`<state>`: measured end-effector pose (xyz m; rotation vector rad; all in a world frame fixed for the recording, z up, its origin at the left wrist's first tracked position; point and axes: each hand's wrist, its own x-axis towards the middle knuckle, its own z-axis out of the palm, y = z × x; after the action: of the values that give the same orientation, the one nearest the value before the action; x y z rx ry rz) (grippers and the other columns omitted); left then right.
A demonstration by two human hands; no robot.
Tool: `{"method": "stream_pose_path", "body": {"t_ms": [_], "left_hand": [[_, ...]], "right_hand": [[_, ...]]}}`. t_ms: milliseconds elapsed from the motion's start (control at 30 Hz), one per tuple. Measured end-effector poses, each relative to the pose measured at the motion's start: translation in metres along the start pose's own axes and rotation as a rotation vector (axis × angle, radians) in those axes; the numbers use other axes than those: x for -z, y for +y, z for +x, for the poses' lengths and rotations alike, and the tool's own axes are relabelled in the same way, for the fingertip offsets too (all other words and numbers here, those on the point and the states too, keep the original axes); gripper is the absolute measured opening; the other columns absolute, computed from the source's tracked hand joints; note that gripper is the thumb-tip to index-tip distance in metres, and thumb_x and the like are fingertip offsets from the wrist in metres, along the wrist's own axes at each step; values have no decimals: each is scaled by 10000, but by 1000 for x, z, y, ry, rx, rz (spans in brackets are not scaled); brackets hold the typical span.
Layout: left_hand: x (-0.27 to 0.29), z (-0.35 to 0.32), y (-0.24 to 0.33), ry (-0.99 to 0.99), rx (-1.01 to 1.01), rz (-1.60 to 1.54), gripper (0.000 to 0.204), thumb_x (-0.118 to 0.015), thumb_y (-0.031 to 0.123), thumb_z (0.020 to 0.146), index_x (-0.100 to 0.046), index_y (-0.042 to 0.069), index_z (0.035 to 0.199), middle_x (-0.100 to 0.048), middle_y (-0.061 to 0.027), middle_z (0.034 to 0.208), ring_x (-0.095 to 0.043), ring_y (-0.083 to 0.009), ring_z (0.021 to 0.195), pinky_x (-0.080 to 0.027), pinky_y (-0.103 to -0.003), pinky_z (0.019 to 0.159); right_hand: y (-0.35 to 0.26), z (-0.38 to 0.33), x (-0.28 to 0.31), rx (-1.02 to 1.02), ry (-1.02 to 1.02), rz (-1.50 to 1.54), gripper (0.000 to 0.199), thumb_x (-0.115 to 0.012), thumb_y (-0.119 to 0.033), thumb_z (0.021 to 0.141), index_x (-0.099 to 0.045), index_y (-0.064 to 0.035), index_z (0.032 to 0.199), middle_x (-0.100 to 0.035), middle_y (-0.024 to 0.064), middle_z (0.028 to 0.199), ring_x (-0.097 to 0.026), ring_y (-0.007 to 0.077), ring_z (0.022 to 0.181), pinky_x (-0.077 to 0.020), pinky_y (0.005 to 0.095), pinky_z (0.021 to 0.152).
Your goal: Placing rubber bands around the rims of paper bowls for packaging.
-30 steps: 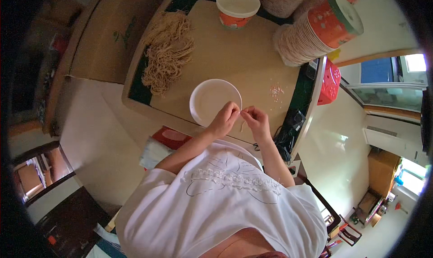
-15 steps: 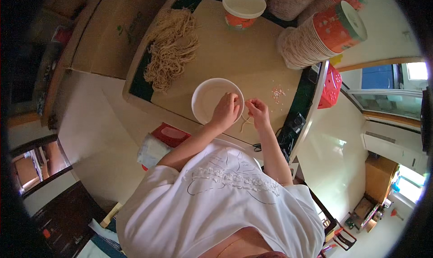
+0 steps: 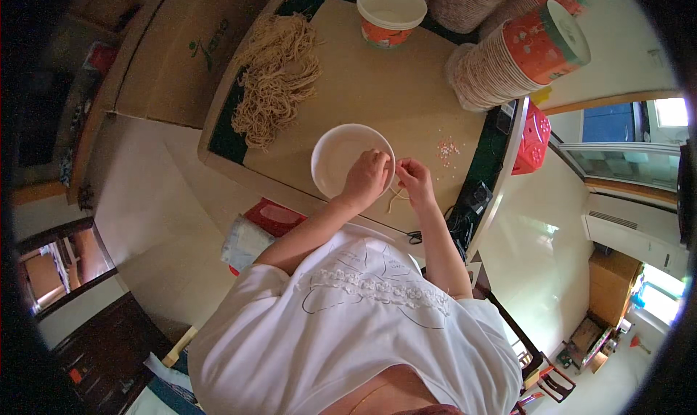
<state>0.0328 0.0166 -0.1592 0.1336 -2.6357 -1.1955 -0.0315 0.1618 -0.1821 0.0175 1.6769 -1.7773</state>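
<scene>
A white paper tub [image 3: 335, 157] lies before me, its open mouth toward me. My left hand [image 3: 368, 177] reaches over its mouth, fingers curled closed at the right-hand rim; their tips are partly hidden. Just outside that rim, my right hand [image 3: 416, 181] pinches a thin beige cord [image 3: 393, 201], whose loose end hangs below the fingers. Both hands' fingertips nearly meet at the tub's wall. Whether the cord passes through the wall I cannot tell.
A tangled heap of beige cords [image 3: 274, 81] lies at the left on the cardboard sheet [image 3: 377, 88]. One tub [image 3: 390, 12] stands at the back, and stacked tubs [image 3: 508, 59] lie at the right. Small pink and white bits [image 3: 447, 151] are scattered near a black device [image 3: 479, 196].
The tub has shifted slightly to the right and tilted a little. My left hand has moved slightly right with it, while the right hand keeps its pinch near the rim.
</scene>
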Motion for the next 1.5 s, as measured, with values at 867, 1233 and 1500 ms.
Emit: {"method": "stream_pose_path", "body": {"t_ms": [867,1233,1500], "left_hand": [[2,-3,-16,-20,247,-468,190,-537,217,879,-440,54,887,-498,-49,591,-508,-112,523,-400,-305,473],[41,-10,-4,-69,-218,112,239,-656,187,734,-673,216,971,-512,-15,729,-553,-201,662,-474,-345,544],[39,1,3,-76,-304,346,106,-592,201,790,-640,167,878,-507,-22,799,-566,-195,716,-496,-348,583]], "right_hand": [[-70,10,-27,630,-261,-1291,80,-594,-61,743,-568,-45,817,-588,134,790,-590,323,744,-471,396,629],[-69,11,-22,409,-198,-874,90,-570,-82,811,-566,-8,862,-629,107,706,-622,176,641,-485,295,579],[-66,7,-21,357,-213,-773,80,-589,-79,795,-585,-7,828,-612,97,715,-583,154,607,-464,278,557]]}}
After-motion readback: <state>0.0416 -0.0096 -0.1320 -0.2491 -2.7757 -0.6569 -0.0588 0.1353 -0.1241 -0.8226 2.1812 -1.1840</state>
